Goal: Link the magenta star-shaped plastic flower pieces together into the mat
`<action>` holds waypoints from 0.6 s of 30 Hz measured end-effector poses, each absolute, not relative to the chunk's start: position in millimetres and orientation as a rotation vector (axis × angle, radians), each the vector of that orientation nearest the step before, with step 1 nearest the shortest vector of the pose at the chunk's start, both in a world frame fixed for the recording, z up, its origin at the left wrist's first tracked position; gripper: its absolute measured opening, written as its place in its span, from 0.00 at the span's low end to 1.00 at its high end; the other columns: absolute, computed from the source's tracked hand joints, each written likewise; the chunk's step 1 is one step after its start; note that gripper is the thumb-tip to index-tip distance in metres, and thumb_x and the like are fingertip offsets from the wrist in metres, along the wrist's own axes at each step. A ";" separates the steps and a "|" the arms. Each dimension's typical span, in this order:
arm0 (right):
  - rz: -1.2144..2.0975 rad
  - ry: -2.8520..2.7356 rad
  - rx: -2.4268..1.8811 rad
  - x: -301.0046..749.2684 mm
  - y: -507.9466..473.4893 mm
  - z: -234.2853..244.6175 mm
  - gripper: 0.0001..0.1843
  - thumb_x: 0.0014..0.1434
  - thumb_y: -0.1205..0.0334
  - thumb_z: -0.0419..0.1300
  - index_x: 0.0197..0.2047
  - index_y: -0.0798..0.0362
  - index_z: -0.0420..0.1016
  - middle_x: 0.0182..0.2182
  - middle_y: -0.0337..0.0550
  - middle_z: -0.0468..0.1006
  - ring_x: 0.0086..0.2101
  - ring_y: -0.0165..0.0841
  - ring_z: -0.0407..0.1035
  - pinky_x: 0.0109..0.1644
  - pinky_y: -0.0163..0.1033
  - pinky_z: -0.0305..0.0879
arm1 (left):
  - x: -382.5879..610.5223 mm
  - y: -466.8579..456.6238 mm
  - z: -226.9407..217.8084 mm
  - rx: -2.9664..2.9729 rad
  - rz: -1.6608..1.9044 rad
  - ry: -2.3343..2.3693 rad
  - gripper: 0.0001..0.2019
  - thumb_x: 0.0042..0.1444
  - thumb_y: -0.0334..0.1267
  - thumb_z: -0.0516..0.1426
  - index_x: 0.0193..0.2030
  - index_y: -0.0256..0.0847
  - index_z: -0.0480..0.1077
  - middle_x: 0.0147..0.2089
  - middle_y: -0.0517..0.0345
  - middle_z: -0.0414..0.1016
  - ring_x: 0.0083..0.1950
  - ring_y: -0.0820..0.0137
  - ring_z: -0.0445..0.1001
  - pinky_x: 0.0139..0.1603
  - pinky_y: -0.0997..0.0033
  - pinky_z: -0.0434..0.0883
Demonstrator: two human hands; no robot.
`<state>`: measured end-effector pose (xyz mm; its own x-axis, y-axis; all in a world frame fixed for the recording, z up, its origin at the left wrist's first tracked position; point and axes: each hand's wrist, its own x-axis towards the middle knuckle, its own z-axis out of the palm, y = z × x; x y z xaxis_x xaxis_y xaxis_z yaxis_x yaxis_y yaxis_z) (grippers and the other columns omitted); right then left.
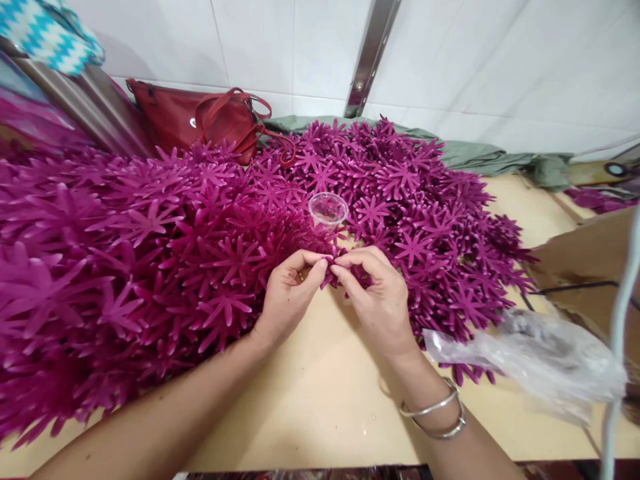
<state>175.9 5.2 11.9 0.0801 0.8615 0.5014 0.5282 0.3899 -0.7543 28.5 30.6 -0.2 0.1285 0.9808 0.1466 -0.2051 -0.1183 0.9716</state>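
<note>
Two hands, bare, over a pale desk (320, 393). Left hand (290, 293): grip closed, thumb and forefinger pinching a small purple flower piece (327, 261); gold-coloured ring (301, 275) on one finger. Right hand (377, 293): grip likewise closed, thumb and forefinger on the same piece, fingertips of both hands nearly meeting; silver bracelet (434, 408) at the wrist. Position of the piece: between the fingertips, above the desk, just nearer the wearer than the cup.

One clear plastic cup (328, 222), round, among the flowers beyond the hands; contents too small to tell.

Two heaps of purple flowers, many-lobed: left heap (100, 247), the larger in view, running to the frame's edge; right heap (450, 240), joining it behind the cup.

One red bag (170, 117) with straps, behind the left heap. One green cloth (473, 155), crumpled, along the foot of a white tiled wall (500, 60); one metal strip (373, 57) up that wall. One clear plastic bag (545, 360), crumpled, right of the right forearm. One piece of brown cardboard (590, 253), far right.
</note>
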 end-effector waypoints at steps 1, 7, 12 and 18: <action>0.458 -1.552 -1.268 176.7 5.6 12.0 0.04 0.66 0.63 0.64 0.38 0.46 0.79 0.38 0.41 0.79 0.41 0.38 0.73 0.49 0.45 0.69 | 28.3 31.1 -0.6 1.213 1.288 0.890 0.06 0.60 0.40 0.62 0.35 0.40 0.78 0.34 0.58 0.77 0.36 0.71 0.71 0.40 0.72 0.70; 0.684 -1.364 -1.307 174.7 7.4 8.5 0.03 0.63 0.60 0.65 0.36 0.47 0.77 0.37 0.41 0.79 0.40 0.38 0.74 0.44 0.42 0.71 | 28.2 32.7 -1.8 1.188 1.275 0.913 0.06 0.60 0.41 0.63 0.36 0.41 0.77 0.34 0.58 0.77 0.38 0.70 0.74 0.42 0.71 0.71; 0.800 -1.199 -1.297 172.7 8.9 7.6 0.05 0.60 0.60 0.66 0.40 0.48 0.77 0.36 0.42 0.80 0.33 0.34 0.72 0.36 0.39 0.70 | 30.5 30.9 -3.3 1.281 1.264 0.849 0.05 0.59 0.38 0.63 0.37 0.40 0.78 0.34 0.58 0.78 0.36 0.71 0.73 0.42 0.71 0.71; 0.914 -1.155 -1.292 177.4 10.4 12.7 0.08 0.57 0.58 0.69 0.32 0.51 0.76 0.32 0.39 0.79 0.27 0.30 0.69 0.29 0.35 0.65 | 28.9 31.9 -4.7 1.240 1.272 0.918 0.05 0.60 0.39 0.63 0.37 0.40 0.77 0.34 0.58 0.78 0.35 0.71 0.72 0.37 0.72 0.70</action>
